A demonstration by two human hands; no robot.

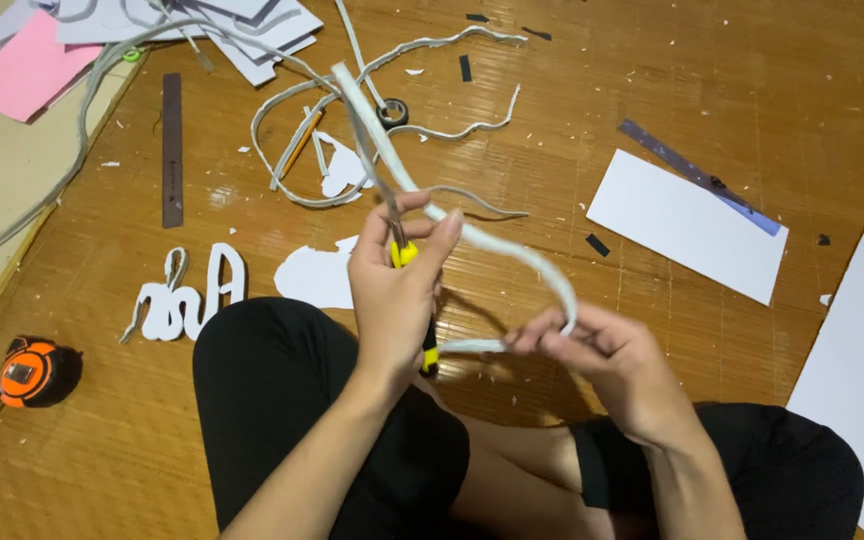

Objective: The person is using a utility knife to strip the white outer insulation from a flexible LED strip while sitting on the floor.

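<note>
My left hand grips a pair of scissors with yellow and black handles, the blades pointing up into a long white foam strip. The strip curves from the upper middle down to my right hand, which pinches its lower end between thumb and fingers. Both hands are held above my crossed legs in black shorts. The scissor blades are partly hidden behind the strip and my fingers.
On the wooden floor lie cut white foam shapes, loose foam offcuts, a metal ruler, a white sheet with a purple ruler, an orange tape measure, a tape roll and pink paper.
</note>
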